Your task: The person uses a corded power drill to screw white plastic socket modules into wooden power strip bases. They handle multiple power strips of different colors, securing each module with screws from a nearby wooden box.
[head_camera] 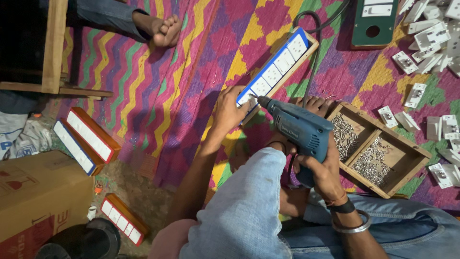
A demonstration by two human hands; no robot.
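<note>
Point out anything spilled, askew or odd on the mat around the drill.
A few small metal screws lie loose on the mat, outside the wooden two-compartment tray. White socket modules are scattered at all angles right of it.

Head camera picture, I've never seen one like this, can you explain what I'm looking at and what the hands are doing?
There is one picture, taken by a camera worn on a person's head and looking down at their own two bare hands. The person sits on a bright zigzag mat. The right hand grips a blue drill, its tip pointed at the near end of a long socket board. The left hand presses on that end of the board. Beside the drill is a wooden tray with two compartments of small screws. White sockets lie loose at the upper right. More boards and a cardboard box lie at the left. Another person's foot shows at the top.
</note>
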